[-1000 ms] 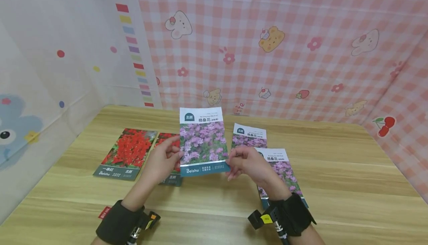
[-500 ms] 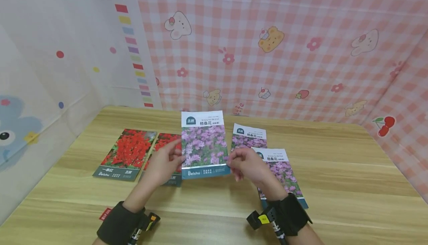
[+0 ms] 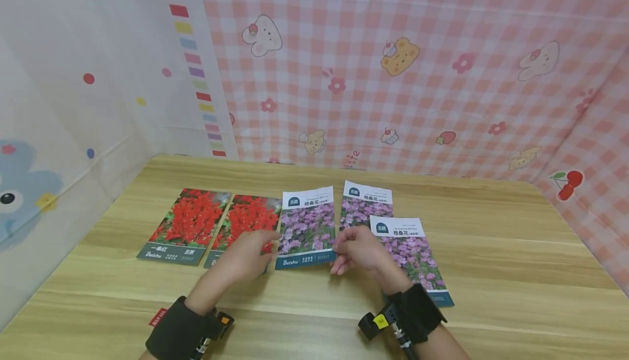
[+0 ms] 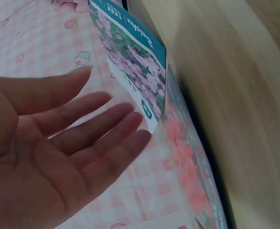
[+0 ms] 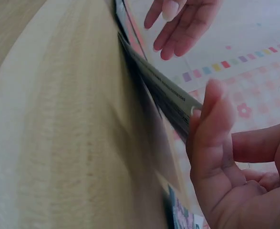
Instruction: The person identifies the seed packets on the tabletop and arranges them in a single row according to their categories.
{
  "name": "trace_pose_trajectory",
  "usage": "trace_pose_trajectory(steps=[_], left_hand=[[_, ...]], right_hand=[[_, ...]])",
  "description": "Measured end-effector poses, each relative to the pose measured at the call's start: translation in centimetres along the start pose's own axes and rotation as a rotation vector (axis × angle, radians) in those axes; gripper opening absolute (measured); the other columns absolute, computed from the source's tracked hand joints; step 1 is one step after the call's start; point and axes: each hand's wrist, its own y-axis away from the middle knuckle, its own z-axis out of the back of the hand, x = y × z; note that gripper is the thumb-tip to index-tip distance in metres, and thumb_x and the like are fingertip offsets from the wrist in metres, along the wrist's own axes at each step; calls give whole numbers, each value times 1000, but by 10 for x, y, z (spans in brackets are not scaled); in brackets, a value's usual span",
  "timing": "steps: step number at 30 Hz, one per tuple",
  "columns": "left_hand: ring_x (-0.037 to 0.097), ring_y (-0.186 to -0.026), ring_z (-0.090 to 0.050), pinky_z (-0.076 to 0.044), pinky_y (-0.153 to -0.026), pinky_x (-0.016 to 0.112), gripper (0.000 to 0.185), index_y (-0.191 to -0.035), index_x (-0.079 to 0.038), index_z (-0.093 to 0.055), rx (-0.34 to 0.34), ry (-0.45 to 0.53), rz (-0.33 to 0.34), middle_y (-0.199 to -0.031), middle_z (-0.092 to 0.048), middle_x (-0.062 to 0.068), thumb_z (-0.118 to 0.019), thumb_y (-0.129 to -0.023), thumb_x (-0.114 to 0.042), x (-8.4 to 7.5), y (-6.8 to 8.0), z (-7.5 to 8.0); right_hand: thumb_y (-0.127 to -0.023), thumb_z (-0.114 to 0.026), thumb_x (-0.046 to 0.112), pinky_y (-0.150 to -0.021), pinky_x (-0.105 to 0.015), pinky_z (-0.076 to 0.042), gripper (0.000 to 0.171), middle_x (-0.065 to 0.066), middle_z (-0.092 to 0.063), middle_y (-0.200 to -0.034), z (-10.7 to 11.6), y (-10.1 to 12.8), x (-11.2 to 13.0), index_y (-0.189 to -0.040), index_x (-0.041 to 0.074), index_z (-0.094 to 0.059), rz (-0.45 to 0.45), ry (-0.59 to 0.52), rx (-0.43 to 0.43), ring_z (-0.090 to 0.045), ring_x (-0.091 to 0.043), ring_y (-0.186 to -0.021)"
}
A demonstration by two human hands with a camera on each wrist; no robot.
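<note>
A seed packet with purple flowers (image 3: 307, 226) lies tilted at the middle of the table, its left edge by a red-flower packet. My right hand (image 3: 361, 252) pinches its lower right corner; in the right wrist view the packet (image 5: 166, 93) slants up from the table to those fingertips. Just left of it is my left hand (image 3: 248, 257), fingers loosely extended over the second red-flower packet (image 3: 251, 213). The left wrist view shows that left hand (image 4: 58, 138) holding nothing, palm visible, apart from the purple packet (image 4: 130, 57).
Another red-flower packet (image 3: 189, 220) lies at the far left. To the right are two more purple-flower packets, one farther back (image 3: 366, 210) and one nearer (image 3: 413, 256), partly covered by my right forearm. Patterned cloth (image 3: 432, 103) stands behind the wooden table (image 3: 511, 256).
The held purple packet has come down from above the table and slightly right, beside the red packets. My left hand has let go of its left edge; the right hand keeps its corner.
</note>
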Motion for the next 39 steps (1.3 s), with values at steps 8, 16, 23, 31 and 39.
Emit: trace_pose_trajectory(steps=[8,16,23,31,39], left_hand=[[34,-109,-51,-39,-94,47,39,-119,4,-56,155,-78,-22,-114,-58,18,-64,-80,0,-2,8,0],[36,-123,-39,-30,-102,47,42,-123,6,-53,265,-154,-92,-130,-47,21,-63,-83,-3,1,10,-2],[35,-126,-37,-30,-103,47,43,-124,2,-54,273,-189,-87,-129,-49,19,-64,-83,-6,1,10,-4],[35,-125,-38,-30,-102,47,43,-123,1,-55,257,-191,-89,-127,-51,19,-66,-82,-7,-1,11,-3],[36,-123,-39,-30,-102,48,44,-123,1,-55,256,-191,-88,-129,-49,20,-66,-81,-6,-3,13,-3]], right_hand=[[-87,-46,-6,-54,-37,-55,15,-14,-59,-55,-3,-2,-5,-91,-17,-56,-78,-31,-4,-62,-20,-47],[-87,-48,-4,-43,-29,-51,17,-16,-60,-55,-4,0,-7,-82,-14,-60,-88,84,16,-58,-16,-41],[-84,-50,-4,-37,-23,-47,15,-13,-60,-52,-4,0,-8,-76,-11,-59,-109,140,36,-55,-14,-38],[-84,-50,-3,-34,-21,-44,19,-10,-59,-50,-3,0,-10,-71,-10,-62,-105,198,43,-54,-12,-36],[-87,-51,1,-35,-23,-45,22,-11,-59,-50,0,1,-9,-71,-10,-62,-103,218,22,-54,-13,-36]])
